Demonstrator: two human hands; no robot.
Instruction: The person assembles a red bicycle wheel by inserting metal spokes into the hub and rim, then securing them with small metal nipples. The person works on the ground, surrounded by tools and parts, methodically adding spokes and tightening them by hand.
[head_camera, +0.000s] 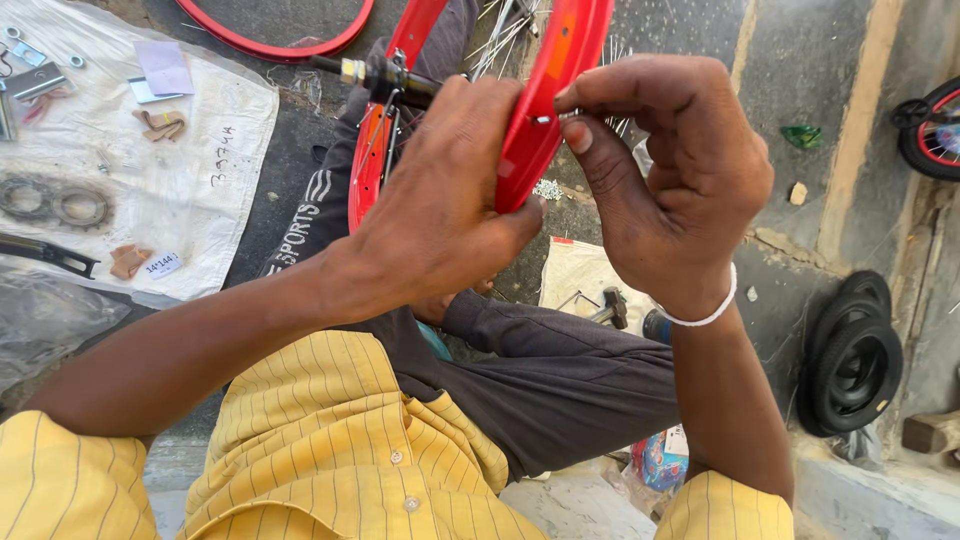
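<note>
Far left, on the floor, a white sack (200, 190) lies spread with small parts on it: chainrings (55, 203), brackets, paper tags. None of that is in my reach.

My left hand (440, 215) comes up from the near left and wraps the red wheel rim (560, 70) from its left side, thumb pressed along the rim's near edge. That grip is closed on the rim and steadies it. The rim stands on edge between my two hands, its visible arc running from near-centre, just over my knee, up and away to the far top of the scene, leaning slightly right. Left of it a threaded axle (385, 72) pokes out toward the far left, roughly level.

Right of the rim sits my right hand (670, 185), a white band at the wrist. Thumb and forefinger pinch together on a thin spoke end (548, 118) right at the rim's right face. So this grip is closed too, on that spoke tip. The tip lies nearly level, across the rim, pointing left into it. My right hand is the nearer one to it, touching it; the left holds just beside, on the other face.

Far right, black tyres (855, 355) stack on the floor.
</note>
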